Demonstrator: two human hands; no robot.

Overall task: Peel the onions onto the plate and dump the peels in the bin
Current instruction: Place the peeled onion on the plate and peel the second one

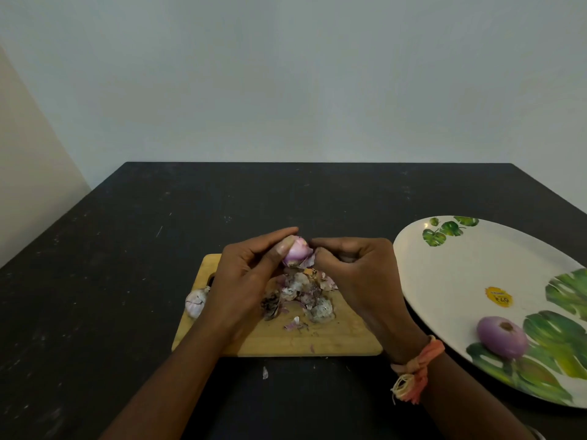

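Work over the dark table, with the leaf-patterned plate at three o'clock of the cutting board ready for bared bulbs. Keep the left hand still as a cradle, and turn the bulb rather than the wrist. Pull with the right hand in short strips toward six o'clock, to drop skins on the peel pile and not beside the stray flake on the table.

Find the half-peeled onion above the board's twelve o'clock edge, wrapped by the left thumb and curled fingers from nine o'clock. Pinched from three o'clock by bunched right fingertips, seemingly on a loose flap of skin, the contact itself hidden. Leave the peeled onion on the plate; take the unpeeled onion at the board's nine o'clock afterwards.
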